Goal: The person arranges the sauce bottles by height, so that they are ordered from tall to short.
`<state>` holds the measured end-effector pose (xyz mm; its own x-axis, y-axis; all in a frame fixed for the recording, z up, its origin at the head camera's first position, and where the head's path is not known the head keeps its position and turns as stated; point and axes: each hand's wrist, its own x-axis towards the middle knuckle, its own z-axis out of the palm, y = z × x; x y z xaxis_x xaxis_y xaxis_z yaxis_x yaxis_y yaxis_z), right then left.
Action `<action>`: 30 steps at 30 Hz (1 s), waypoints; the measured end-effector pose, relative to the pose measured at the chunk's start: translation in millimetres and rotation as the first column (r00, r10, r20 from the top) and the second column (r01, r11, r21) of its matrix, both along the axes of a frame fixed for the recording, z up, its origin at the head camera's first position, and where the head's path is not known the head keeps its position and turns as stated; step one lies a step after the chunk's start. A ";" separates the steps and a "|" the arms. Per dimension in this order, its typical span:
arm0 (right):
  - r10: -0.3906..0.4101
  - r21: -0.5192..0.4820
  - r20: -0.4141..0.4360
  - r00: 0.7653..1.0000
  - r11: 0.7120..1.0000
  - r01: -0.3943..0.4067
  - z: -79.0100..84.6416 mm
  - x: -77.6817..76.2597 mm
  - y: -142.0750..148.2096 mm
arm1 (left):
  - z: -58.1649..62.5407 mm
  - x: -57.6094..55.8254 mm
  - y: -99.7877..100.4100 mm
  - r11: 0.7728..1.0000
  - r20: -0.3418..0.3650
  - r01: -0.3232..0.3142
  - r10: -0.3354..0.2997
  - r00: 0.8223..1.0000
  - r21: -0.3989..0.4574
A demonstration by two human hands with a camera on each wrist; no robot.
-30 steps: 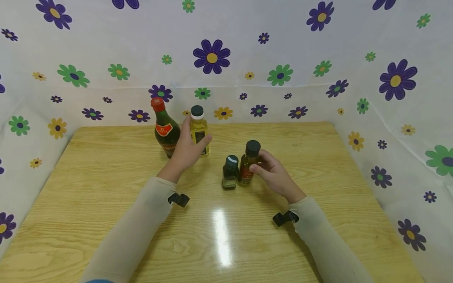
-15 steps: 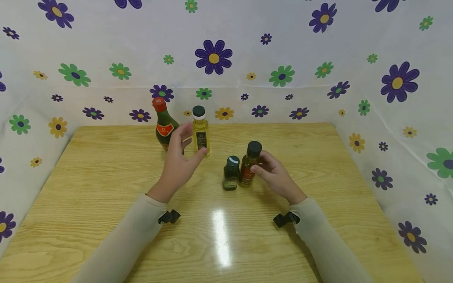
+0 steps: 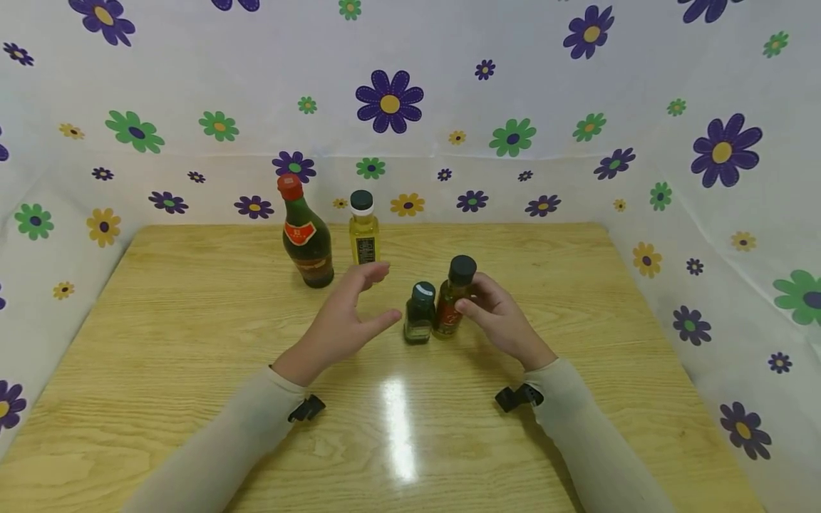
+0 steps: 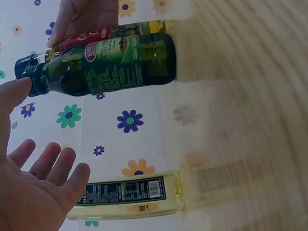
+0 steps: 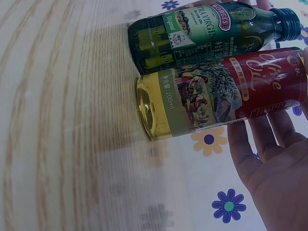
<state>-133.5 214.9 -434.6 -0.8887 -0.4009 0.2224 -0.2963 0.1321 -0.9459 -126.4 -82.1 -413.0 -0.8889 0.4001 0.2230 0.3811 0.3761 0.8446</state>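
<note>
Left hand (image 3: 336, 320): fingers wide, near the Borges olive oil bottle (image 3: 420, 318). Right hand (image 3: 507, 324): fingers hold the red-labelled olive oil bottle (image 3: 448, 312), clear of the worktop (image 3: 545, 449)'s rear edge.

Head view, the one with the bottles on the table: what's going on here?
A person is handling small bottles at a wooden table. The right hand holds the red-labelled olive oil bottle, which stands close beside the dark green bottle. The left hand is open, its thumb near the green one; whether they touch is hard to tell. Farther back stand the red-capped bottle and the yellow oil bottle, neither of them held.
</note>
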 end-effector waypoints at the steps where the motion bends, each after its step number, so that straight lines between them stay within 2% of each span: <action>1: 0.002 -0.002 0.002 1.000 1.000 -0.002 0.3 -0.1 -0.4 | -1.4 -0.1 1.2 1.000 0.002 0.007 -0.007 1.000 -0.012; 12: -0.024 0.021 0.013 1.000 0.999 0.024 0.5 0.3 -3.9 | -7.9 -5.3 10.4 0.986 0.033 0.048 -0.043 0.999 -0.161; 21: -0.020 0.012 0.007 1.000 1.000 0.020 0.8 1.7 -2.6 | -8.8 -7.7 19.9 0.985 0.010 0.080 -0.079 0.997 -0.154; 30: -0.017 0.026 0.008 1.000 1.000 0.017 0.8 0.7 -1.7 | -9.6 -9.5 25.6 0.990 0.024 0.093 -0.091 0.996 -0.110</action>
<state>-132.9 213.2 -433.8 -0.8971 -0.3915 0.2049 -0.2863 0.1619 -0.9444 -135.9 -56.4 -422.6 -0.8508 0.5018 0.1560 0.4025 0.4316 0.8073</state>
